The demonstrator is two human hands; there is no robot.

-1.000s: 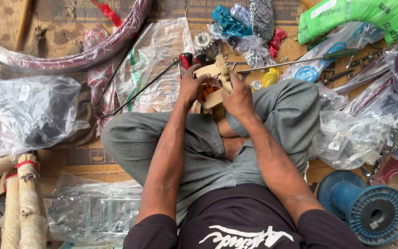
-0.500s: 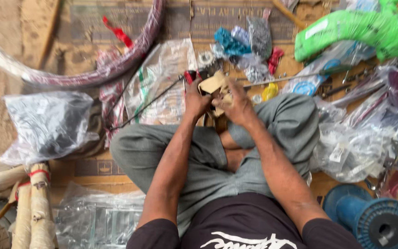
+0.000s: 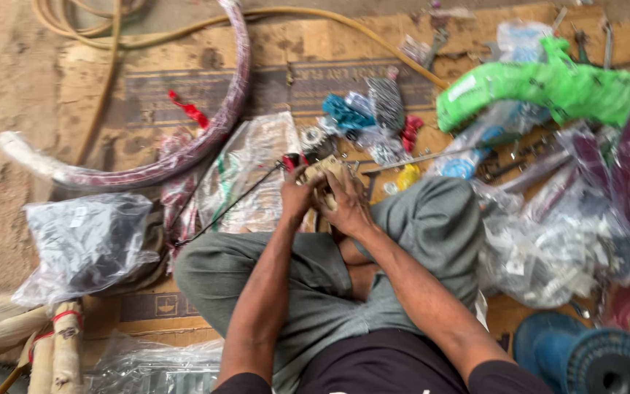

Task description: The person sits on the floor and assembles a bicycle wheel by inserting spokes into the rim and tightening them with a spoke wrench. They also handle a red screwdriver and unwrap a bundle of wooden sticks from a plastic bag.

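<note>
Left hand (image 3: pixel 297 195) grips a red-handled tool (image 3: pixel 291 162) with a black cable (image 3: pixel 227 208); right hand (image 3: pixel 348 204) clasps a tan part (image 3: pixel 324 169) (blurred), above the knee (image 3: pixel 432 219).

- dark, nearly black tee with short sleeves, ends well above the elbows
- bit of white print on the chest, cut off at the bottom edge
- loose grey-green trousers, pretty creased
- forearms bare, both hands (image 3: pixel 326 197) bare, no gloves
</note>
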